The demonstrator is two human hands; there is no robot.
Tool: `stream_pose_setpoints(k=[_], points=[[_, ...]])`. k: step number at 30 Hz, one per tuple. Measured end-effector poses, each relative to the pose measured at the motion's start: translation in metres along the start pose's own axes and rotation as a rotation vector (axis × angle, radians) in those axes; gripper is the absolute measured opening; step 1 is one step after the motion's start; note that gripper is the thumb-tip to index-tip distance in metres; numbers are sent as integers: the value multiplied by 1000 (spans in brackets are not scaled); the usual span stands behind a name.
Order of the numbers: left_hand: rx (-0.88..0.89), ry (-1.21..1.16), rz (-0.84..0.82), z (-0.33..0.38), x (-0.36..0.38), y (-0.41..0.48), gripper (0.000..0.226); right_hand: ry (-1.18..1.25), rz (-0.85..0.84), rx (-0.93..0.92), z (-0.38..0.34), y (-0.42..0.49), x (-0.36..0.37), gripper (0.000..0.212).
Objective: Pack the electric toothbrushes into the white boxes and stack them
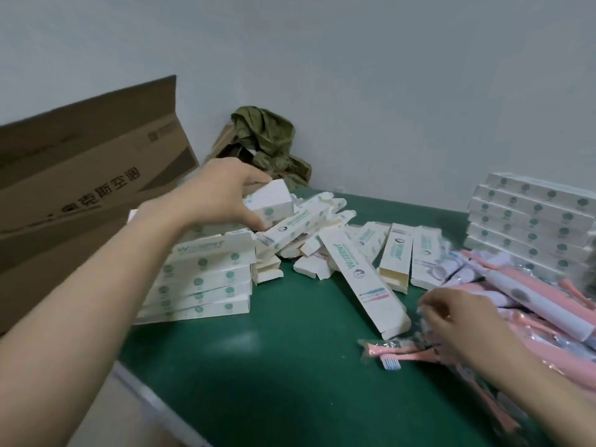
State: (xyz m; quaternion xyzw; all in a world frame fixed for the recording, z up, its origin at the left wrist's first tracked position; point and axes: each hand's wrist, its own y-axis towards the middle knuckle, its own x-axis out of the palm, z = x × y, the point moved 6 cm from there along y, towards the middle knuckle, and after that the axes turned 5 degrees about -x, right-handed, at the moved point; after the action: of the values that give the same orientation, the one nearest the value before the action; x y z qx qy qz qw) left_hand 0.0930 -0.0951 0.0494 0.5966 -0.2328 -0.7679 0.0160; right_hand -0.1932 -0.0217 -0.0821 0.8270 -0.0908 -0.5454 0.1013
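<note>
Nearest, the right hand (451, 321) lies curled on the wrapped pink toothbrushes (545, 353) at the green table's (258, 366) right, its grip too blurred to tell, while farther left the left hand (222, 191) grips a white box (271, 200) above the left stack (200, 282) of boxes.

WISDENT: white boxes (361, 272); 克斯空调: carton (80, 175)

green table (274, 366) carries left stack of white boxes (206, 285), loose boxes (361, 275) mid-surface, second stack (532, 227) far right, bagged pink toothbrushes (535, 321) heaped near right.
</note>
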Motion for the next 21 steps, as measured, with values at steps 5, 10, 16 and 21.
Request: stream_pose_setpoints(k=[5, 10, 16, 21], points=[[-93, 49, -306, -59, 7, -8, 58, -14, 8, -12, 2, 2, 2, 20], [-114, 41, -356, -74, 26, -15, 57, -82, -4, -61, 0, 0, 7, 22], [-150, 26, -354, -74, 31, -11, 55, -64, -23, -65, 2, -1, 8, 23], [-171, 72, -329, -70, 36, -7, 72, -78, -37, -67, 3, 0, 10, 23]])
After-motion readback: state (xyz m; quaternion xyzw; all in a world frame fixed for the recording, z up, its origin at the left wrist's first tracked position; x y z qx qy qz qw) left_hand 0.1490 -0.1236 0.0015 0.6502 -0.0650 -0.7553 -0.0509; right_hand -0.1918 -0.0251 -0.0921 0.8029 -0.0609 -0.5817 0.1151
